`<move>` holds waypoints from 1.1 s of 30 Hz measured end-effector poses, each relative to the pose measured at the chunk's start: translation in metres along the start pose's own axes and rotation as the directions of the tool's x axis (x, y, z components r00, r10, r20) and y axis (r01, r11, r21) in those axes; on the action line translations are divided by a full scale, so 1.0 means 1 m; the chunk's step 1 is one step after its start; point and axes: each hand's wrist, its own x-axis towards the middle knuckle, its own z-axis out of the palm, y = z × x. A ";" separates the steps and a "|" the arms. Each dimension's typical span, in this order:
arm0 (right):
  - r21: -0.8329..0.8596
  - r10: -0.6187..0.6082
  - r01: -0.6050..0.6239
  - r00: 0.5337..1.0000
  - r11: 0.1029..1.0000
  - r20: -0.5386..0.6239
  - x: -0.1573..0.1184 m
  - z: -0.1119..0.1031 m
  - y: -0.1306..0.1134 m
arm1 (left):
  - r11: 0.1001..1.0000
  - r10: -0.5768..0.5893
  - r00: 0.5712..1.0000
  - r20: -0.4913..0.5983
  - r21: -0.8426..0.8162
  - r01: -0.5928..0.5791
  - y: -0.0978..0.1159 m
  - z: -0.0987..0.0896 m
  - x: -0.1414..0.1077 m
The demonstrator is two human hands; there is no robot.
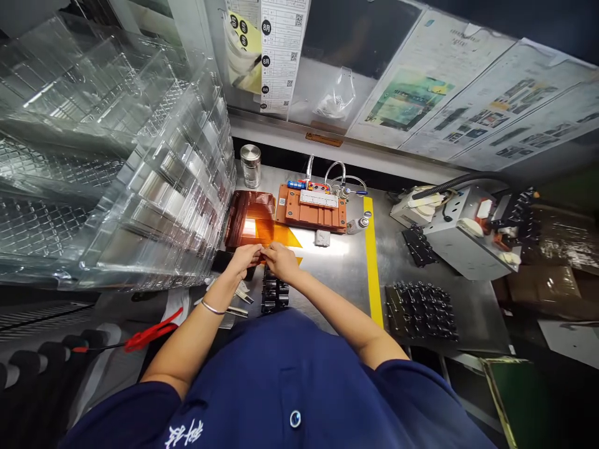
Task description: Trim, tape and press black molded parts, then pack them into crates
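Observation:
My left hand (245,259) and my right hand (281,259) meet fingertip to fingertip at the near edge of a glossy amber film (250,218). Both are closed in a pinch. What sits between the fingertips, if anything, is too small to make out. Flat orange pieces (287,236) of film lie just beyond my right hand. Below the hands is a row of black molded parts (274,293). Metal calipers (243,294) rest to its left, under my left wrist.
An orange-brown fixture (311,212) with hoses stands behind, near a small grey block (322,238) and a lidded glass jar (251,167). Yellow tape (373,268) crosses the bench. Black parts (421,310) and a white machine (468,234) stand right; stacked clear trays (178,162) rise left.

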 end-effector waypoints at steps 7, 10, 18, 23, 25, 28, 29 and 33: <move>-0.044 -0.158 0.158 0.987 0.986 -0.001 -0.002 0.005 0.002 | 0.999 -0.023 1.000 -0.002 -0.032 0.023 -0.008 -0.004 0.006; -0.060 -0.190 0.189 0.982 0.980 -0.009 -0.004 0.009 0.006 | 0.999 -0.024 1.000 -0.004 -0.027 0.023 -0.010 -0.003 0.006; -0.089 -0.173 0.170 0.985 0.981 -0.019 -0.002 0.006 0.007 | 1.000 -0.001 0.999 -0.035 -0.031 0.000 -0.011 -0.002 0.000; -0.086 -0.178 0.178 0.984 0.980 0.004 -0.003 0.004 0.004 | 0.999 0.030 0.999 -0.031 -0.039 -0.031 -0.013 -0.003 -0.001; -0.058 -0.151 0.150 0.989 0.987 -0.010 -0.005 0.005 0.003 | 0.998 0.041 0.999 -0.035 -0.049 -0.043 -0.013 -0.002 -0.001; -0.011 -0.095 0.095 0.994 0.995 -0.045 -0.006 0.006 0.001 | 0.996 0.057 0.997 -0.044 -0.066 -0.060 -0.013 0.000 -0.001; -0.007 -0.082 0.082 0.995 0.997 -0.050 -0.006 0.007 0.001 | 0.996 0.059 0.997 -0.048 -0.069 -0.062 -0.013 0.000 0.000; -0.042 -0.053 0.051 0.997 0.998 -0.051 -0.006 0.007 0.000 | 0.996 0.061 0.996 -0.067 -0.062 -0.065 -0.016 0.003 0.000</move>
